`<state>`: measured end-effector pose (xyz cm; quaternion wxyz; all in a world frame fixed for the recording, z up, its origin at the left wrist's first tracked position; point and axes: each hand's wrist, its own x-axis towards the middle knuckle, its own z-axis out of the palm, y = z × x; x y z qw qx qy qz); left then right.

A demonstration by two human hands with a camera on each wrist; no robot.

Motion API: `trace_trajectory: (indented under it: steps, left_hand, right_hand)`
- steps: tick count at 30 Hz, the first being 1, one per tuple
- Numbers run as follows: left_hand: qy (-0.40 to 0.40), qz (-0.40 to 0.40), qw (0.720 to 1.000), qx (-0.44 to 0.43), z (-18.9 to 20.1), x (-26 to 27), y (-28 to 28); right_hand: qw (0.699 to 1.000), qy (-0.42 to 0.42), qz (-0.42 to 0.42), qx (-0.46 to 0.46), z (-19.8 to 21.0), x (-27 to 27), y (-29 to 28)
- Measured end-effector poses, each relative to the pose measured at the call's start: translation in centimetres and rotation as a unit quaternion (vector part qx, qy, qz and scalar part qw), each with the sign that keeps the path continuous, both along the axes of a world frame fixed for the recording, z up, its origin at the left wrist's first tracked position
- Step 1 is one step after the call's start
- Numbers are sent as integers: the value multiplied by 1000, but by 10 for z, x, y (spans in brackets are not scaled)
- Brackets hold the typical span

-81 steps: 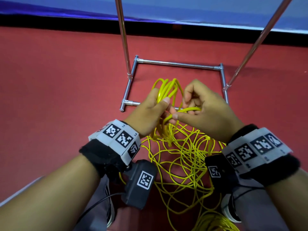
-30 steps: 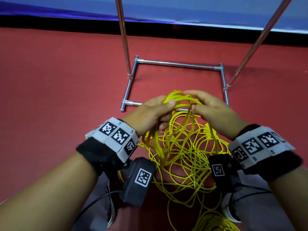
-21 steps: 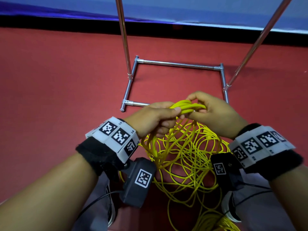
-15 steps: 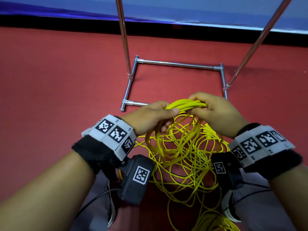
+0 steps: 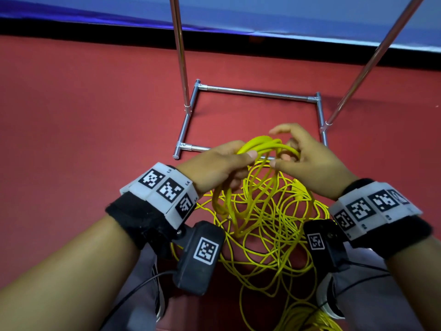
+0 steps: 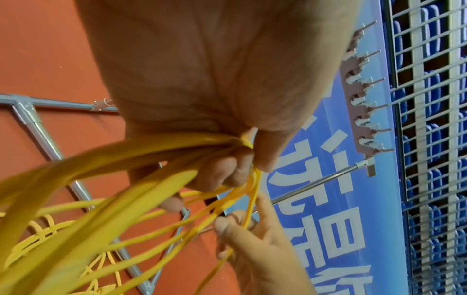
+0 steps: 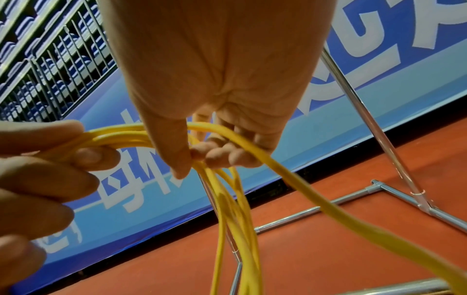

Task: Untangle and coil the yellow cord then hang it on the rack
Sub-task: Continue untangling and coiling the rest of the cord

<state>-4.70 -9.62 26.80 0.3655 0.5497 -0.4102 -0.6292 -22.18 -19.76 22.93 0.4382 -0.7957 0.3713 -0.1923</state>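
While the left hand [image 5: 216, 167] clamps a bundle of several loops of the cord [image 5: 262, 211] under its thumb, the head view shows the right hand [image 5: 307, 161] just beside it, thumb and curled fingers pinching strands of the same bundle; the rest hangs tangled below both hands. Beyond them stands one rack [image 5: 257, 93] with two uprights. The left wrist view shows that hand [image 6: 215, 79] gripping the cord [image 6: 126, 159], the right hand's fingers [image 6: 252, 239] below. The right wrist view shows the right hand [image 7: 220, 89] hooked round strands [image 7: 235, 199], the left hand [image 7: 38, 175] beside it.
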Motion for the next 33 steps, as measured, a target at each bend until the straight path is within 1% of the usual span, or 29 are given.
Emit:
trace_trajectory:
  steps: [3,5,8,9,10,11,12,14,15,17,21,24,26,28,31,33]
  left_hand:
    - [36,59,998,-11,7,5,-1]
    - [55,89,994,-26,12,8,-2]
    - [66,134,988,-47,17,12,-4]
    - [66,145,986,-52,17,14,-5]
    - [62,151,985,-55,16,15,-6]
    - [51,153,985,-57,13,16,-7]
    - [34,153,986,-59,11,17,-7]
    - [-6,149,987,-56,4,15,-7]
    - [-22,148,988,-49,1,13,-7]
    - [-58,141,988,-37,-7,10,-7]
    - [-150,81,985,-40,-18,1,-6]
    - [-144,45,988,-38,-19,-8,-3]
    - [-149,22,988,-32,-20,-12,-1]
    - [-140,15,990,-23,-22,-14,-1]
    - [-81,48,996,-3,-24,-13,-4]
    - [-55,82,995,-4,-26,-10,-7]
  right_hand:
    - [999,4,-20,24,-10,-8,-4]
    - [998,33,-23,52,-15,-12,-4]
    - [985,144,11,94,-21,-14,1]
    - [980,171,17,101,-22,-13,3]
    - [977,181,7,112,-24,-13,3]
    - [976,169,-20,136,-25,-14,2]
    - [974,137,-61,169,-23,-14,2]
    - [963,40,-133,231,-17,-12,0]
    - [956,-6,-146,255,-12,-10,1]
    - [943,-69,-141,292,-2,-4,5]
    - [911,-158,-137,356,10,8,7]
    - [897,-212,-152,357,15,10,4]
    - [894,-236,-156,347,15,10,3]
    - [896,-247,-153,336,14,11,4]
    - [890,-266,-154,336,13,14,9]
    - [889,-258,-164,340,13,14,12]
